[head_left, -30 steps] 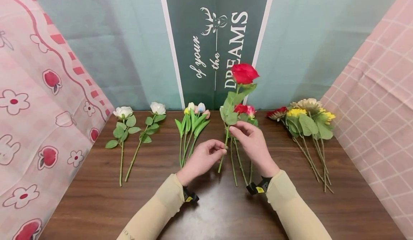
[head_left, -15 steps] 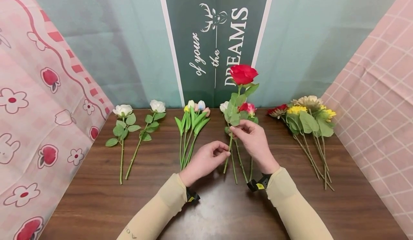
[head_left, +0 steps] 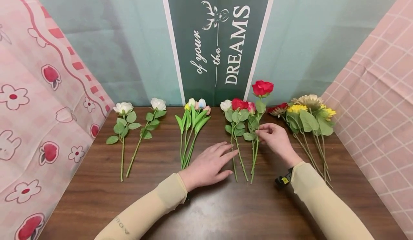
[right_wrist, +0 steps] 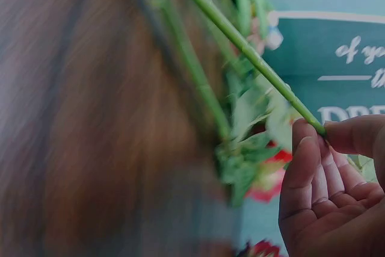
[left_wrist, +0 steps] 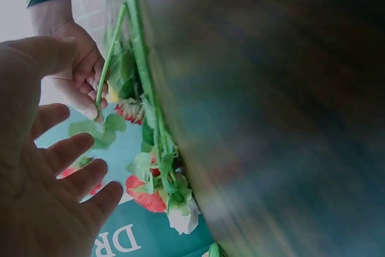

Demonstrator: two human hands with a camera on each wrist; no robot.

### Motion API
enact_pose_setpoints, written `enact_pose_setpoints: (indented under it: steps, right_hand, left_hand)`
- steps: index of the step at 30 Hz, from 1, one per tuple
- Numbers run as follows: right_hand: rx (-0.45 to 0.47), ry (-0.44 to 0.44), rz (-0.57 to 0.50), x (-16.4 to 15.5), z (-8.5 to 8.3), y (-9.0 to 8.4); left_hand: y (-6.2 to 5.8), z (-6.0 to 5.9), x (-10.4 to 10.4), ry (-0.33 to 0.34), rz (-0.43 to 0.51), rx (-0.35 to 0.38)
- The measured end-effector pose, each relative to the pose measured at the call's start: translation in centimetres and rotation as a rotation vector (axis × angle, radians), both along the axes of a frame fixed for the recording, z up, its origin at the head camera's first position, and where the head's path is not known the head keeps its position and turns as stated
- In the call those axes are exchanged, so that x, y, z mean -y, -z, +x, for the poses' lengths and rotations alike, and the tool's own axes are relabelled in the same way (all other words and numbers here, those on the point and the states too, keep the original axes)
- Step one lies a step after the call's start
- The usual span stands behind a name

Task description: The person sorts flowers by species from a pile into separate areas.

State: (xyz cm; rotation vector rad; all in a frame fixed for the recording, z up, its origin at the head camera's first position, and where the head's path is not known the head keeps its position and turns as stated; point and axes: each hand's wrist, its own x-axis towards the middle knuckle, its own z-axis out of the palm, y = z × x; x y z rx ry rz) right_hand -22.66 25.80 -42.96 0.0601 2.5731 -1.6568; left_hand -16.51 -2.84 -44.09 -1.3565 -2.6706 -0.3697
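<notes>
My right hand (head_left: 276, 139) pinches the green stem of a red rose (head_left: 262, 88) between thumb and fingertips, below its leaves. In the right wrist view the stem (right_wrist: 255, 58) slants up from the pinch, with fingers and thumb meeting on it. Beside it lie a white rose (head_left: 226, 105), another red rose (head_left: 239, 104) and a pink rose (head_left: 251, 107), stems toward me. My left hand (head_left: 208, 165) is spread with nothing in it, fingertips over the lower stems of the white and red roses. The left wrist view shows those fingers (left_wrist: 69, 151) apart from the held stem.
Two white roses (head_left: 123, 108) lie at the left of the wooden table (head_left: 209, 215). Several tulips (head_left: 193, 121) lie left of centre, close by my left forearm. On the right is a bunch of yellow, cream and dark red flowers (head_left: 308, 116). Cloth backdrops rise behind and at both sides.
The red rose has moved right and down with my right hand, toward the pink rose. My left hand has let go of its stem and spread its fingers.
</notes>
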Motion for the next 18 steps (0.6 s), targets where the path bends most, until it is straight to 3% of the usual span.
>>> enact_pose_setpoints:
  steps: [5,13,18]
  right_hand:
    - [0.056,-0.022,0.065,-1.3,-0.3,0.9]
    - [0.184,-0.011,-0.014,-1.2,-0.6,2.8]
    - [0.193,-0.031,-0.007,-0.7,-0.7,3.4]
  left_hand:
    - [0.3,0.3,0.0,0.044,-0.052,-0.016]
    - [0.5,0.8,-0.2,0.069,-0.079,0.041]
    - [0.6,0.9,-0.2,0.073,-0.084,0.069]
